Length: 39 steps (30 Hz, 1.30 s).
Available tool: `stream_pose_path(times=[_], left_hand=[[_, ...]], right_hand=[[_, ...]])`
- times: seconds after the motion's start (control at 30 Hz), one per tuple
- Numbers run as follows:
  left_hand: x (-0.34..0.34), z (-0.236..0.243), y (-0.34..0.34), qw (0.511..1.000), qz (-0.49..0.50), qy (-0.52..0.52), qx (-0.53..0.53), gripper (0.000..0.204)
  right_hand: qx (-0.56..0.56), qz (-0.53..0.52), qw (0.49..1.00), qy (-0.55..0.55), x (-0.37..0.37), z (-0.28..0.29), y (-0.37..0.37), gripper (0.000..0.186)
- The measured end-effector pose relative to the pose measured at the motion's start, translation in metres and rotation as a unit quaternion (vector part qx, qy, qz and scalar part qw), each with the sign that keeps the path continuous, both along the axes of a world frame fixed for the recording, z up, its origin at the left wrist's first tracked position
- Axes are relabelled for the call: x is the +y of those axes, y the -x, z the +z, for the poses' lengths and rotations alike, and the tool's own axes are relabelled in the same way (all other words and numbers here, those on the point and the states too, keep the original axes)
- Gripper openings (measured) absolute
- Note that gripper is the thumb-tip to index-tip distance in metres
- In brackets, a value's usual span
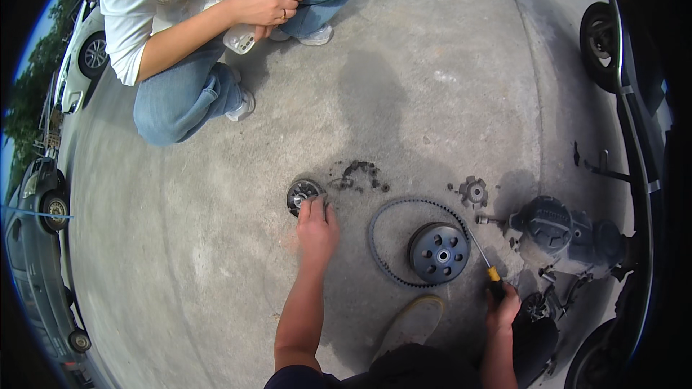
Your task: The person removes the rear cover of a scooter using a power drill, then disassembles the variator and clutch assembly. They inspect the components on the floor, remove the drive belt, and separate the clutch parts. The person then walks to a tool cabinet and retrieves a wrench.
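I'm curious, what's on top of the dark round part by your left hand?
Your left hand partly covers the dark round part; a silvery centre shows. What the hand hides can't be seen.

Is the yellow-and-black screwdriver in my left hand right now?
No, the screwdriver is held in the right hand.

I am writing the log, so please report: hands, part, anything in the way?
Left hand at round dark part, grip unclear. Right hand gripping yellow-and-black screwdriver. Toothed belt, holed drum between hands, apart from round dark part.
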State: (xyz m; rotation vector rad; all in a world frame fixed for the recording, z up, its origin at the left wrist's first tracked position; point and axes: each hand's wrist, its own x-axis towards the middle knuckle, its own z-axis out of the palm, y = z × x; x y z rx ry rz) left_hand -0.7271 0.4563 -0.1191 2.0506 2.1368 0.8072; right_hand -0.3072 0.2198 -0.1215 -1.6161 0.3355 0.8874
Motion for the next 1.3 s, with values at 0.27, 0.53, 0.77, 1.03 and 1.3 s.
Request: stream_pose_path(times=[0.27,0.53,0.77,1.03,1.3], left_hand=[[0.058,-0.008,-0.042,0.979,-0.095,0.169,0.06,0.03],[0.041,0.003,-0.048,0.642,-0.033,0.147,-0.752,0.021],[0.03,0.031,-0.055,0.6,-0.064,0.102,-0.791,0.029],[0.034,0.043,-0.057,0.562,-0.033,0.103,-0.82,0.033],[0.059,0.055,-0.053,0.442,0.035,0.077,-0.893,0.046]], right_hand=[[0.005,0.013,0.999,0.033,0.002,0.005,0.006,0.026],[0.019,0.038,0.998,0.038,0.005,-0.002,0.012,0.026],[0.01,0.049,0.998,0.037,0.002,-0.004,0.01,0.029],[0.001,0.047,0.997,0.054,0.005,-0.001,0.012,0.03],[-0.017,0.064,0.996,0.055,0.004,-0.007,0.011,0.03]])
